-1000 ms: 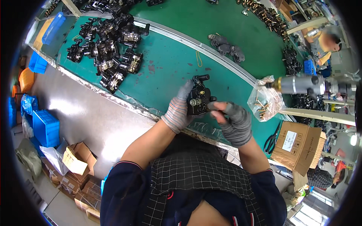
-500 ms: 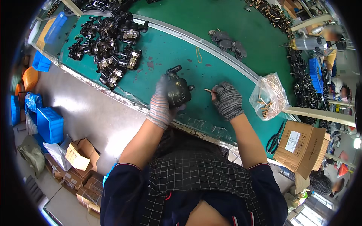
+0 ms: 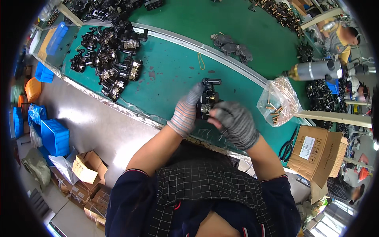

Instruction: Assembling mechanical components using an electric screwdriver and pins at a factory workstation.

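My left hand [image 3: 186, 111], in a striped grey glove, grips a black brake caliper [image 3: 211, 93] held on end just above the green bench. A short tube-like arm sticks out at its top, and bright metal shows on its right side. My right hand [image 3: 237, 123], in a dark grey glove with bare fingertips, is closed against the caliper's lower right side. The copper-coloured pin that it held is hidden behind its fingers. To the right lies a clear plastic bag [image 3: 281, 96] of similar pins.
Several black calipers [image 3: 106, 55] are heaped on the bench's left. Dark flat pads [image 3: 233, 48] lie beyond the metal rail [image 3: 177, 38]. Black scissors [image 3: 286, 149] and an open carton [image 3: 314, 152] are at right. A power tool [image 3: 316, 71] hangs at upper right; another person [image 3: 343, 41] is behind it.
My right hand has moved left with the pin and now meets the caliper. My left hand has shifted right, turning the caliper on end. The power tool appears larger and lower.
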Available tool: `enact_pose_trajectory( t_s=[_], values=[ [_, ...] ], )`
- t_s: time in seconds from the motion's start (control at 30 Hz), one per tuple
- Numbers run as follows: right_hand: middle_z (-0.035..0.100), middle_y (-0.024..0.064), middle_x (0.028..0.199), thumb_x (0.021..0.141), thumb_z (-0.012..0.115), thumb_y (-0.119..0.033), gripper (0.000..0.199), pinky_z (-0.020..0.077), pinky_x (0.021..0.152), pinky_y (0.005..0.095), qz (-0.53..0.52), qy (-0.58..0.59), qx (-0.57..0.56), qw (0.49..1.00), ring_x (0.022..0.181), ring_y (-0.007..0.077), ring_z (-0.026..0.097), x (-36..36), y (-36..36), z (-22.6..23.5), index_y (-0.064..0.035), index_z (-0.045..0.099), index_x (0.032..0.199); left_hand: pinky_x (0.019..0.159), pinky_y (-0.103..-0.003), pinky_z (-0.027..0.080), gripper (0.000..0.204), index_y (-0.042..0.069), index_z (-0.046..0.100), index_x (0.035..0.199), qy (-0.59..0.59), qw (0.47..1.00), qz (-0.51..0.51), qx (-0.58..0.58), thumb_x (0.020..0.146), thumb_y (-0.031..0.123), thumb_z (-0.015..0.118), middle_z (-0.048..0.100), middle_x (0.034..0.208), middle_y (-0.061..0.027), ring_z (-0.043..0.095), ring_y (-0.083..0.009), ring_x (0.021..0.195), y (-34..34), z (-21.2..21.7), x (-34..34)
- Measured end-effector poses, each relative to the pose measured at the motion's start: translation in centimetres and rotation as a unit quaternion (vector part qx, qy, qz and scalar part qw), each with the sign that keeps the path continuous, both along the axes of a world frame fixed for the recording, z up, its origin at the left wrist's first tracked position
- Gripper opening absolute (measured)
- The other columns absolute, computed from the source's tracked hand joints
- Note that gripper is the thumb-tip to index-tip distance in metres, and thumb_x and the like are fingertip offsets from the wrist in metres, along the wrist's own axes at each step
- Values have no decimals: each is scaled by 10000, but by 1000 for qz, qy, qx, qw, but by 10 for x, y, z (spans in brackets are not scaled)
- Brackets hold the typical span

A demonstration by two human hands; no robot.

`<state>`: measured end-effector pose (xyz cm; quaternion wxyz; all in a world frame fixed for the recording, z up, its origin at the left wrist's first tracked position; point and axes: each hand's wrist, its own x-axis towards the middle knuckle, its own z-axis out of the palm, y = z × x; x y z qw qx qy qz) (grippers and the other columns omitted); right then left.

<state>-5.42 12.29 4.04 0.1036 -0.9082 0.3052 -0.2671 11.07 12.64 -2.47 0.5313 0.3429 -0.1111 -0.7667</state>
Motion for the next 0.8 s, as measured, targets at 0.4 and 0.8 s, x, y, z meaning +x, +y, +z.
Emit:
enact_pose_trajectory(
  t_s=[0.4,0.8],
  values=[
    [549,118,846,775,699,-465,858,473,609,416,107,-530,395,743,716,234,556,-31,-43,32,-98,265,1418,611,-361,559,568,134,538,1166,143,982,-103,63,808,564,632,641,903,-72,656,-210,750,-16,-13,-18],
    [554,97,795,787,669,-476,742,463,579,383,178,-601,361,691,644,217,553,21,-50,6,-120,348,1353,760,-352,521,639,112,529,1243,149,976,-119,106,819,586,597,617,1074,-59,621,-188,918,-7,-5,-16]
  ],
)
